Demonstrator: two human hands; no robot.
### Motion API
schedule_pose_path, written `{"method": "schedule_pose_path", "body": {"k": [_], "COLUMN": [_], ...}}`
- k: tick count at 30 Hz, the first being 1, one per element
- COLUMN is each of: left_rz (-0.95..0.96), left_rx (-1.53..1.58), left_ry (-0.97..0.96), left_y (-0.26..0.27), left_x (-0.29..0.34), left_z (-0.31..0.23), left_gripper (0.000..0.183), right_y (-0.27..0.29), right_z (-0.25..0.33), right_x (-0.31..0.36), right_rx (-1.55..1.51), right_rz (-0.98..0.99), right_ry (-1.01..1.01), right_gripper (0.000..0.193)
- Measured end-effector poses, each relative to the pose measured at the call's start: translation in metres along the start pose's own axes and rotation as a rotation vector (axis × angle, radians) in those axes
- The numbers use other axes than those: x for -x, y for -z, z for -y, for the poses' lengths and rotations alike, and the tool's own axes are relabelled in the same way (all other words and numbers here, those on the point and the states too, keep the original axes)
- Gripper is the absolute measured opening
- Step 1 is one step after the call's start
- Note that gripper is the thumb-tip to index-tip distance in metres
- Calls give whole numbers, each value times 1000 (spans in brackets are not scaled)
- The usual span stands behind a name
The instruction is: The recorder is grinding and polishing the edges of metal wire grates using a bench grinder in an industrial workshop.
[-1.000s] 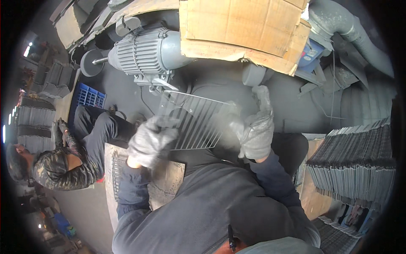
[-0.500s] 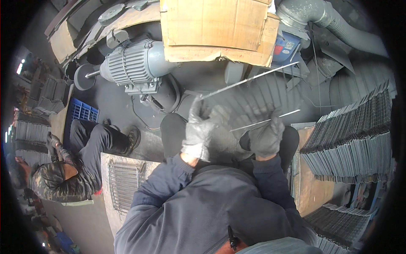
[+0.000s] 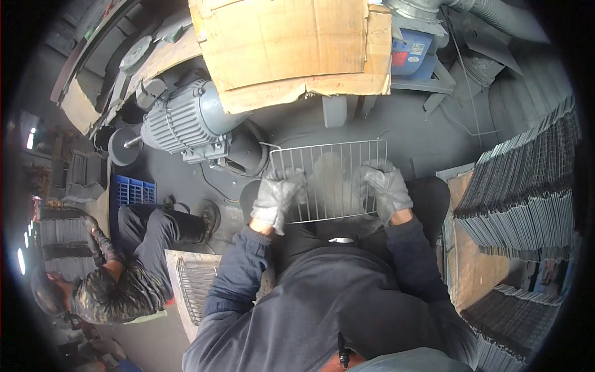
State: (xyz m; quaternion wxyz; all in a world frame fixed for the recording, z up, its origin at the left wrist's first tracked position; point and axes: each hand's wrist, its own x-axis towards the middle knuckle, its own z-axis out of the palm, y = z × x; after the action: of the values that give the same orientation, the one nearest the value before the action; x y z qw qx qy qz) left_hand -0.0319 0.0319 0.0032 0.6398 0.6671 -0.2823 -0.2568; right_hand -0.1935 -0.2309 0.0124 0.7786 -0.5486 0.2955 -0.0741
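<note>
Between my two gloved hands is a rectangular wire rack (image 3: 328,155), its face turned toward me and its thin bars running from far to near. My left hand (image 3: 277,193), in a grey glove, grips the rack's left side. The right side is held by my right hand (image 3: 385,189), gloved likewise, with some fingers behind the bars. The rack hangs in the air above my lap, and the floor shows through its bars.
An electric motor (image 3: 183,121) with a wheel stands ahead left, beside a cardboard sheet (image 3: 291,43). Tall stacks of wire racks (image 3: 520,186) stand at right. More racks (image 3: 195,285) lie on a board at left, near a seated person (image 3: 118,279) and a blue crate (image 3: 135,190).
The rack, seen nearly edge-on and blurred before, now faces me flat. My right hand has risen slightly, and both hands now hold opposite sides. The whole view has shifted.
</note>
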Motion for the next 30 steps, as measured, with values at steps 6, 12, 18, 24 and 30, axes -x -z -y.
{"method": "schedule_pose_path", "body": {"k": [6, 12, 18, 24, 30], "left_rz": [-208, -227, -264, -327, 33], "left_rx": [181, 386, 368, 160, 137], "left_ry": [271, 380, 114, 262, 273], "left_y": [-45, -85, -41, 41, -46], "left_x": [-49, -85, -80, -51, -104], "left_z": [41, 50, 69, 76, 62], "left_gripper": [16, 20, 18, 21, 22], "right_y": [27, 64, 8, -61, 48], "right_z": [-17, 11, 12, -27, -6], "right_x": [-24, -39, -70, -91, -63], "right_rx": [-5, 150, 169, -47, 397], "right_rz": [-134, -403, -327, -212, -357], "right_ry": [251, 14, -18, 18, 268], "right_gripper": [20, 29, 23, 21, 24]}}
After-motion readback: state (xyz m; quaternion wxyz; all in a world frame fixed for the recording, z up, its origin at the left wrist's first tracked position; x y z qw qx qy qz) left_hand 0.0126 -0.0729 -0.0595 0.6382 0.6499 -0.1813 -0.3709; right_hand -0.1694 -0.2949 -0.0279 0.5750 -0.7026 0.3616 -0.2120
